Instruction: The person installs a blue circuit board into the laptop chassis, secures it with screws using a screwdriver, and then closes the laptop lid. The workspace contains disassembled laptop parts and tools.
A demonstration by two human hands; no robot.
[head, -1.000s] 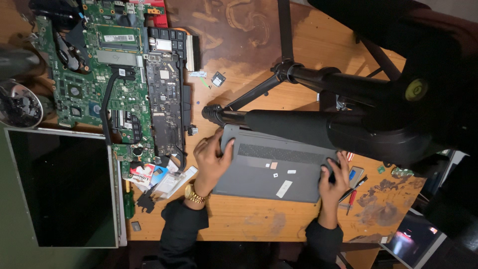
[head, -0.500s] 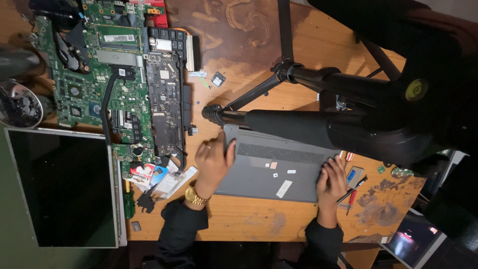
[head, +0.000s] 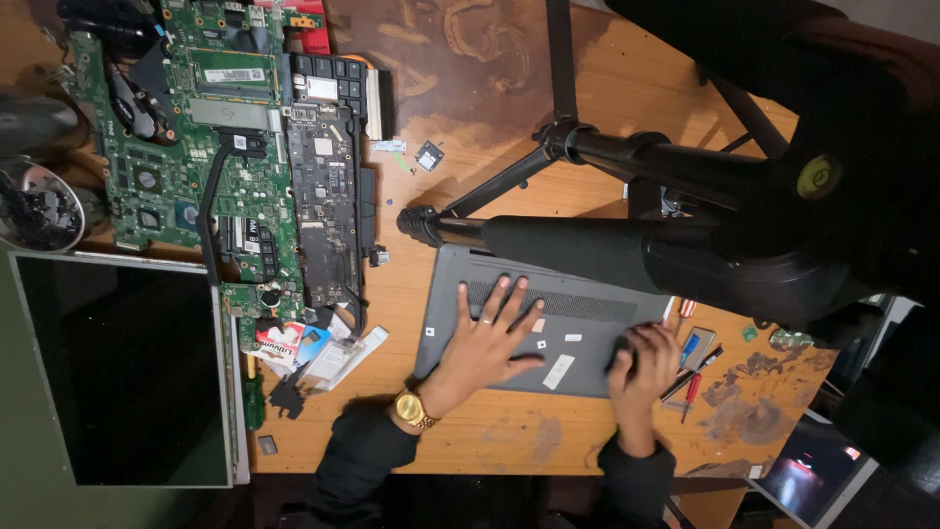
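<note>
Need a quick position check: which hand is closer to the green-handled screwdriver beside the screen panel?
Left. The left hand lies flat on the grey laptop base, on its end nearer the green-handled screwdriver. The right hand grips the laptop's opposite end, farther away.

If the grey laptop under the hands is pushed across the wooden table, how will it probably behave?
The grey laptop looks rigid and flat, so it would likely slide, not roll or tip. The left hand pressing flat on it probably steadies it.

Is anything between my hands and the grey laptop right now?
Nothing visible. The left hand lies flat, fingers spread, on the upturned laptop, and the right hand rests on its near right part. The tripod leg crosses above the far edge, clear of both hands.
</note>
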